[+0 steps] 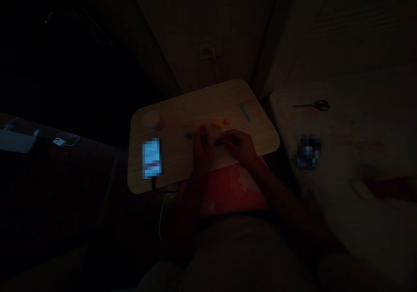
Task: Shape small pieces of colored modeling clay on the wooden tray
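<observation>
In very dim light, my left hand is over the front of a small wooden table, its fingers curled; what they hold, if anything, is lost in shadow. My right hand is bent inward with its fingers pinched. A small dark lump shows at its fingertips, too dark to name. Just beyond the left fingers is a red lump, like modelling clay. A green lump lies to its left. Orange and pink lumps lie beyond the right hand.
The tabletop also bears a teal plastic knife, a pale-lidded tub and a lit phone. Scissors lie on a pale surface at right. A wall socket with a plug is behind the table.
</observation>
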`<state>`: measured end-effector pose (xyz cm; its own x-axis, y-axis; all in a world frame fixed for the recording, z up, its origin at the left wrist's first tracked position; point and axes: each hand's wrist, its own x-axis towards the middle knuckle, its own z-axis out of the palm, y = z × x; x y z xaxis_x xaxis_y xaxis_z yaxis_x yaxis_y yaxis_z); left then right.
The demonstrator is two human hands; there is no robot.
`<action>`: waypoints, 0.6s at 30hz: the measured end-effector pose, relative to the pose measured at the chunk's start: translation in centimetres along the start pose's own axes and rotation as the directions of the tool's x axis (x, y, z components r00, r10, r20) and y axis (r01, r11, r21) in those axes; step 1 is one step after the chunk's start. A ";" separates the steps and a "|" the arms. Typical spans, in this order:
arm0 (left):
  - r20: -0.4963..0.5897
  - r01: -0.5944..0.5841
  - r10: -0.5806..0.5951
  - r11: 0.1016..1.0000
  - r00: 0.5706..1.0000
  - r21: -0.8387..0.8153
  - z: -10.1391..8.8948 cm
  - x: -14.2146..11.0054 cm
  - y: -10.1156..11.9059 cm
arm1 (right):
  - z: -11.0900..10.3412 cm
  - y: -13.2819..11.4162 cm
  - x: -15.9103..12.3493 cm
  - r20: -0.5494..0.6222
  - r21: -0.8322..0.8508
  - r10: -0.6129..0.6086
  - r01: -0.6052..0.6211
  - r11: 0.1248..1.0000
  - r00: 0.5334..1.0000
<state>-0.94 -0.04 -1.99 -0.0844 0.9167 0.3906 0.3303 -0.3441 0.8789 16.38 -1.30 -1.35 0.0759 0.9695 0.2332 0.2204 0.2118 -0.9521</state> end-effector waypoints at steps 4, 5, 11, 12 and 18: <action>0.014 0.037 -0.037 0.999 0.999 -0.021 0.1 0.0 -0.5 | 0.0 -0.3 0.1 0.041 -0.126 -0.037 0.041 0.991 0.999; 0.031 0.046 -0.046 0.999 0.998 -0.023 0.0 0.0 -0.4 | 0.1 -0.3 0.1 0.040 -0.136 -0.055 0.060 0.989 0.998; 0.100 0.026 -0.023 0.999 0.995 -0.024 -0.2 0.1 0.8 | -0.1 -0.2 0.3 -0.036 -0.099 -0.171 0.166 0.981 0.985; 0.109 0.030 -0.027 0.999 0.994 -0.030 -0.1 0.1 0.9 | -0.2 -0.2 0.2 -0.046 -0.086 -0.167 0.162 0.983 0.985; 0.160 0.090 -0.080 0.994 0.984 -0.056 0.1 -0.2 0.9 | -0.5 -0.6 0.0 -0.030 0.024 -0.155 0.156 0.988 0.987</action>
<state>-0.54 -0.49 -1.25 0.0411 0.9618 0.2705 0.2680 -0.2715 0.9244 16.73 -1.49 -0.73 0.0701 0.9208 0.3838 0.2063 0.3630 -0.9087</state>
